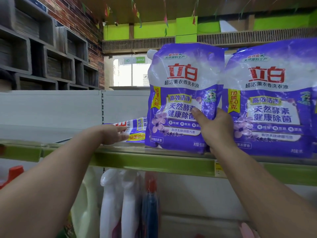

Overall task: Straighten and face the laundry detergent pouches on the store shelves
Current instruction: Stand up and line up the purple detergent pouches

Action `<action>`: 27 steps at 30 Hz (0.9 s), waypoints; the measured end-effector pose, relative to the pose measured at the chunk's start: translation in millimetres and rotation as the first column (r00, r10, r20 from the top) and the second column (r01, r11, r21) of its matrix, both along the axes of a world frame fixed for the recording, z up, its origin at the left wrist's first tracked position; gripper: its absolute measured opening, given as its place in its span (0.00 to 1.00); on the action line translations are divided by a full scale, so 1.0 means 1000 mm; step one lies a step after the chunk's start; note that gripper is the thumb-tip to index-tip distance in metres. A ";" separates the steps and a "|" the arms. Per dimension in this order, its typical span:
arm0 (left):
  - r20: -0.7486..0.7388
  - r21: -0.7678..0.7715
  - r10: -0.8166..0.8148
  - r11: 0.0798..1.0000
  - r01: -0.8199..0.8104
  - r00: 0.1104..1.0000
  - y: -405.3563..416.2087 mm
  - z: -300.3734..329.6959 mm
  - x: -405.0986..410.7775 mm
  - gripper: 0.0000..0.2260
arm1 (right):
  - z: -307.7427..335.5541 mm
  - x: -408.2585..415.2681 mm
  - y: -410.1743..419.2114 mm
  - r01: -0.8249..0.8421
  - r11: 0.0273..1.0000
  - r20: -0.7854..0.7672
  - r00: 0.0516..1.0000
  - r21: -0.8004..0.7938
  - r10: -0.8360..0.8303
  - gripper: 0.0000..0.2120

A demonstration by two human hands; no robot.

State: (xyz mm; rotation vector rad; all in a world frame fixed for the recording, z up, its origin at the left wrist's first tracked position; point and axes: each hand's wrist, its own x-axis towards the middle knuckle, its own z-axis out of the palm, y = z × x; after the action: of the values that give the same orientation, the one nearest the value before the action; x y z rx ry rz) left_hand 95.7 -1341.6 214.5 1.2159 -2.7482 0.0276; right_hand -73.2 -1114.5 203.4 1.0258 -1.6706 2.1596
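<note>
Right hand (216,129): grip closed on the lower right edge of an upright purple-and-white plastic detergent pouch (184,93), thumb laid across the printed front, fingers curled out of sight behind. Pouch stands on the shelf, face forward, white spout cap at its upper left corner, base just inside the shelf's clear front lip.

Left hand (114,134): grip loose, fingers extended and slightly spread, tips touching the near end of a second purple-and-white pouch lying flat (135,129) on the shelf. Holds nothing that can be seen. Flat pouch lies left of and partly behind the upright one.

Third matching pouch, upright (271,107), stands just right of the held one, edges touching or overlapping; cannot tell which. Face forward.

Shelf: grey metal deck with green front rail (154,162), small yellow price tag (218,169) on the rail below the right wrist.

Below the shelf: white spray bottles (118,200) hanging in a row, a blue-bodied one with a red top (151,203) beside them.
</note>
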 end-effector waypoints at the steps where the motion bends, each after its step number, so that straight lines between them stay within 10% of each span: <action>1: 0.004 -0.003 0.020 1.000 -0.020 1.000 0.003 0.001 -0.001 0.27 | 0.000 0.000 0.000 -0.001 1.000 -0.002 1.000 0.001 0.001 0.11; 6: -0.046 -0.146 0.113 0.982 -0.119 0.993 0.023 0.007 -0.016 0.18 | 0.000 0.004 0.002 0.021 1.000 -0.031 0.999 0.008 -0.020 0.10; 9: -0.381 -0.078 0.091 0.988 -0.130 0.920 0.039 0.007 -0.027 0.16 | 0.001 0.004 0.002 0.035 0.999 -0.037 0.999 0.016 -0.034 0.10; 12: -0.832 0.161 0.044 0.973 0.165 0.553 0.070 0.010 -0.043 0.15 | 0.001 0.005 0.001 0.050 0.999 -0.034 0.998 0.018 -0.050 0.10; 15: -0.939 0.326 0.217 0.809 0.489 0.267 0.101 0.015 -0.059 0.19 | 0.000 0.006 0.002 0.056 0.998 -0.040 0.998 0.015 -0.055 0.09; 27: -0.946 0.324 0.251 0.773 0.545 0.206 0.111 0.011 -0.090 0.29 | 0.000 0.001 0.008 0.064 0.997 -0.030 0.998 0.035 -0.063 0.13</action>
State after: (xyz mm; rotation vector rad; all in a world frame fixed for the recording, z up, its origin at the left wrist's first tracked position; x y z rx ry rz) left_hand 5.4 -1230.9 225.1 0.5310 -1.5767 -1.3220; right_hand -72.2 -1106.9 203.2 0.9944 -1.7109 2.0731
